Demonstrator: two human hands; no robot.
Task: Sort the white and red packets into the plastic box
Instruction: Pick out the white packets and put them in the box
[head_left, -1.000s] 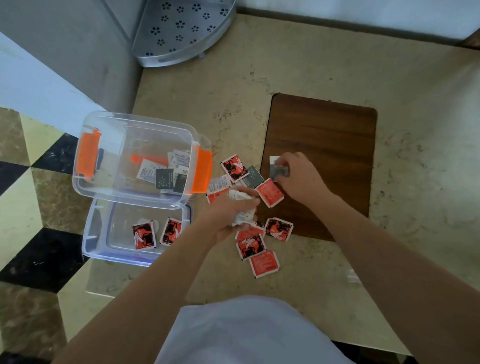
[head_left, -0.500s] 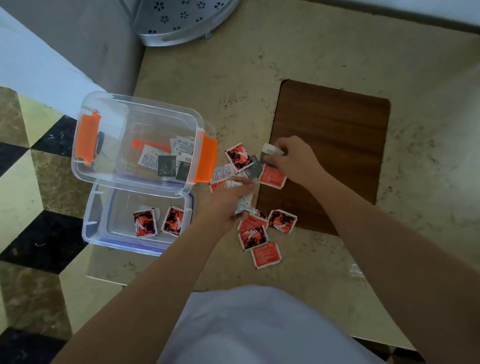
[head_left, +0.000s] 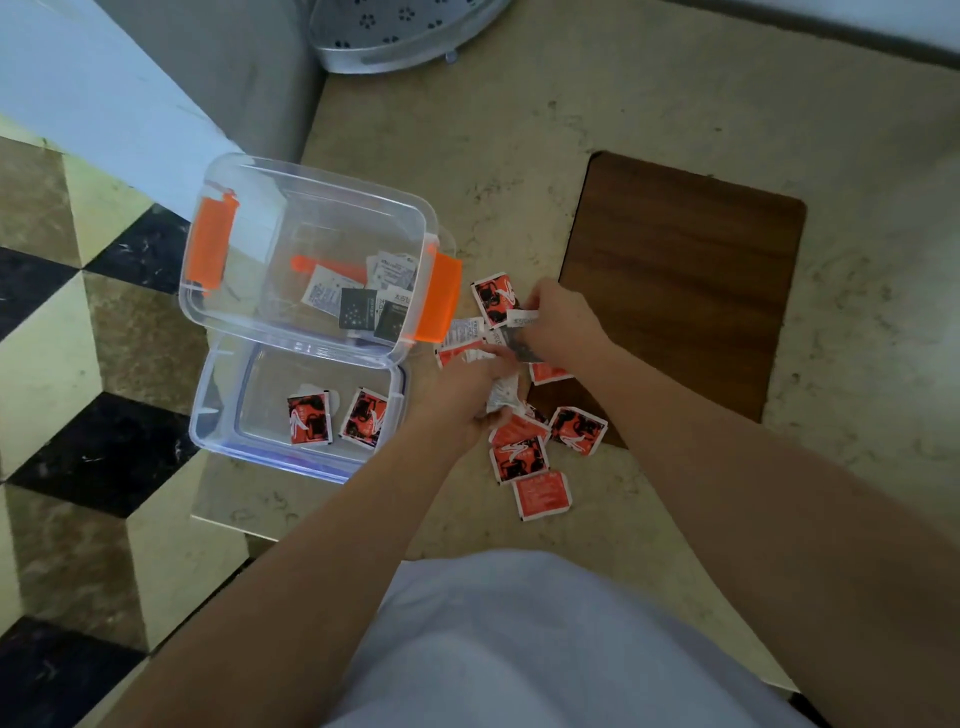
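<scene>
A clear plastic box with orange latches holds several white and dark packets. Its lid lies in front of it with two red packets on it. Just right of the box, red packets and white ones lie scattered on the table. My left hand is closed around a bunch of white packets. My right hand pinches a white packet over the pile, close to the left hand.
A dark wooden board lies on the beige stone table to the right of the pile. A perforated metal rack stands at the back. The table's left edge drops to a checkered floor; box and lid overhang it.
My right hand has moved left across the pile with its white packet, toward the left hand. The left hand stays closed on its white packets. The camera has shifted, so the whole scene sits differently.
</scene>
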